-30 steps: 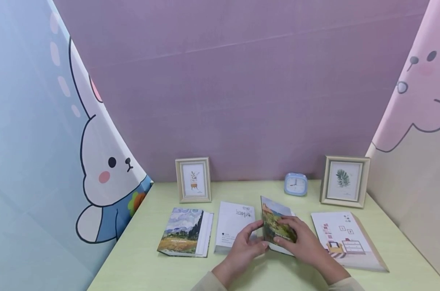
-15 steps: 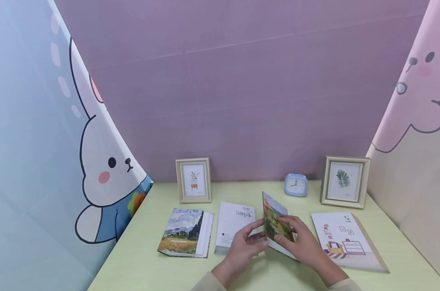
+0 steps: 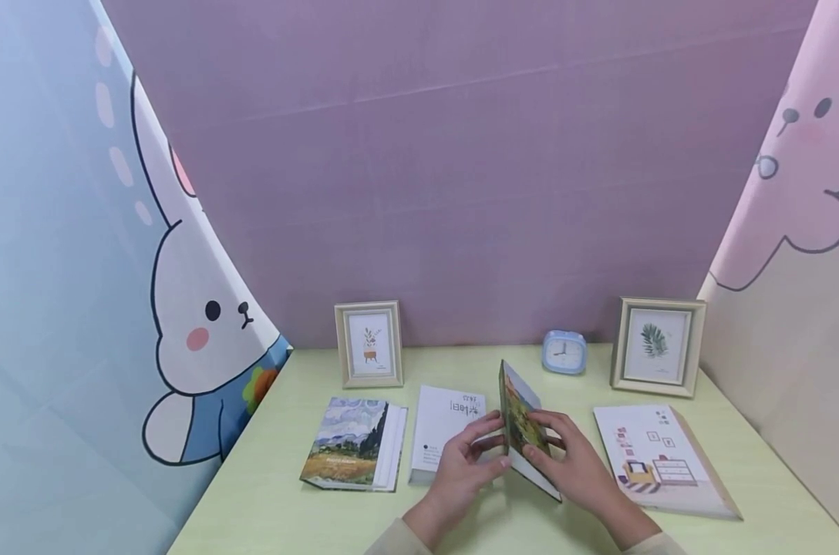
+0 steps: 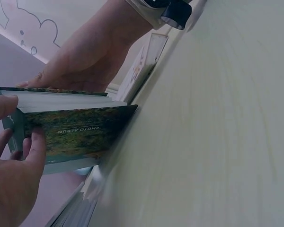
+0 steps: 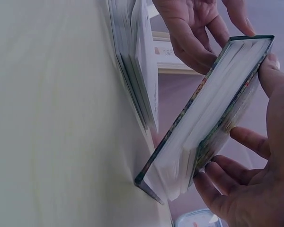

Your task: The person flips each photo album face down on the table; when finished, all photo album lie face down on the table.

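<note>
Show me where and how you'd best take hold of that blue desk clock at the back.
I'd pinch the blue desk clock by its left and right sides, probably from above. Its dial faces the viewer, and a gap separates it from the leaf-print picture frame. The held photo album stands nearer, partly left, making a frontal approach likely more awkward.

The photo album [image 3: 520, 412] is showing a glossy printed cover [image 4: 80, 132] around papery pages [image 5: 210, 109]; the table [image 3: 246, 501] is looking smooth and matt, the backdrop [image 3: 461, 177] is resembling creased cloth, the clock [image 3: 564, 353] smooth plastic.
</note>
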### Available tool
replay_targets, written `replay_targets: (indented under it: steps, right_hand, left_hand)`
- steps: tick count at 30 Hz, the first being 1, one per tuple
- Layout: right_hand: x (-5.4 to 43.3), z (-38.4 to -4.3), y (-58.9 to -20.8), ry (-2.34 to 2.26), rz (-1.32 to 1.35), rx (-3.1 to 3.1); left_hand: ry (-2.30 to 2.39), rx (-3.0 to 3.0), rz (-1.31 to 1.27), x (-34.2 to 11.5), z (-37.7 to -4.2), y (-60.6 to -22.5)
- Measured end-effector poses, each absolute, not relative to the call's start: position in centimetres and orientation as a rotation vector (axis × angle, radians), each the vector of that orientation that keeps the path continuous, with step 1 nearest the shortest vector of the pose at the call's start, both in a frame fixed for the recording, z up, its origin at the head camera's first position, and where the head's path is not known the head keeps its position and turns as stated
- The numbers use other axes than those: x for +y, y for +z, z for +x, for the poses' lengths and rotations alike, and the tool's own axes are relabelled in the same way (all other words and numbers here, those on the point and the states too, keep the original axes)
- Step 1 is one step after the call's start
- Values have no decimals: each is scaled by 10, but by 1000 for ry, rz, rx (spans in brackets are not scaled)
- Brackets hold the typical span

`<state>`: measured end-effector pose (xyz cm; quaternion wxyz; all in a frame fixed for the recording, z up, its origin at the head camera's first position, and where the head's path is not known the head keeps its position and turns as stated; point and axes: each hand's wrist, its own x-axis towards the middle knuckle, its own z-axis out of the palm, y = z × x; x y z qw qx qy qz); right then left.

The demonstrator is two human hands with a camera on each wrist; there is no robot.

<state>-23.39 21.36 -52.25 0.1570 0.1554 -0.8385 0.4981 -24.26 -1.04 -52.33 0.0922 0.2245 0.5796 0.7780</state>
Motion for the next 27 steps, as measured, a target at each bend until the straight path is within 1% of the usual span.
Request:
replay_targets:
  steps: [5,16,22,27]
  right_hand:
    - [212,-234,-521,1467,469,-2362]
    - [211,-229,-520,1630,556,-2347]
    - [215,-228,-517,1663,661,-2288]
    - [219,-229,-514,1697,659,-2250]
  left_hand:
    - [2314,1708,586,-10,-242,-521]
    - [2308,1709,590,-10,-240,-519]
    - [2309,1689,625,-10,-240,-518]
    - [2300,1674,684,-9,-238,-516]
